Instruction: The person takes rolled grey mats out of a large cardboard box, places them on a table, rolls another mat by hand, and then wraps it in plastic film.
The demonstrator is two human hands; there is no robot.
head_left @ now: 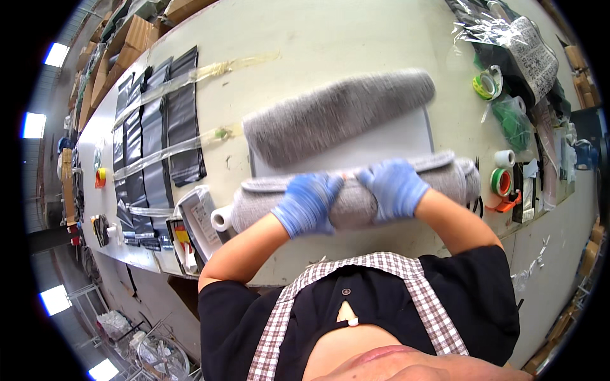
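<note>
A thick grey rug is rolled up [356,213] along the near side of the table, its layered edge showing on top. My left hand [309,202], in a blue striped glove, grips this roll left of its middle. Close beside it my right hand [395,190], gloved the same way, is closed over the roll, thumb toward the left hand. Both sets of fingertips are partly hidden. Beyond lies a fluffy grey rug piece [340,114], its pile facing up. Between the two stretches a smooth pale sheet [375,141] with a thin grey edge; I cannot tell whether these are joined.
Flat black plastic bags [152,133] lie at left under strips of clear tape. A white roll [222,218] and an open box [198,219] stand near my left arm. At right are tape rolls [501,182], an orange tape dispenser [508,202] and plastic wrapping [518,51].
</note>
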